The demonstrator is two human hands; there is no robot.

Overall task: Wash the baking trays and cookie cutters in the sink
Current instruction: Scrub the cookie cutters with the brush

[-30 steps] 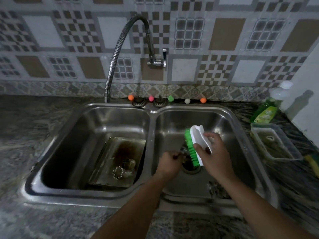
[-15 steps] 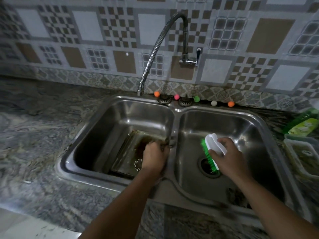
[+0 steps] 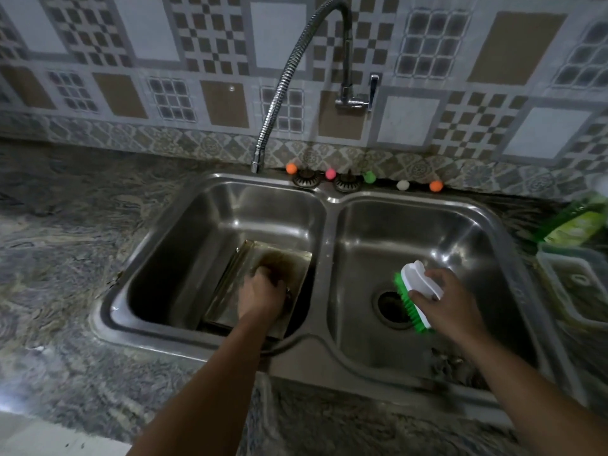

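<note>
A dirty metal baking tray lies tilted in the left basin of the steel double sink. My left hand is low over the tray, knuckles up and fingers curled, and a small metal cookie cutter shows at its right edge. The hand hides the flower-shaped cutter that lay on the tray. My right hand grips a white scrub brush with green bristles over the right basin, just right of the drain.
A flexible steel faucet arches from the back rim toward the wall valve. Small coloured balls line the ledge behind the sink. A green soap bottle and a clear plastic tub stand on the right counter. Dark debris lies in the right basin's front.
My left hand has moved from the right basin's drain, across the divider, down onto the tray in the left basin. The right hand stayed over the right basin with the brush.
</note>
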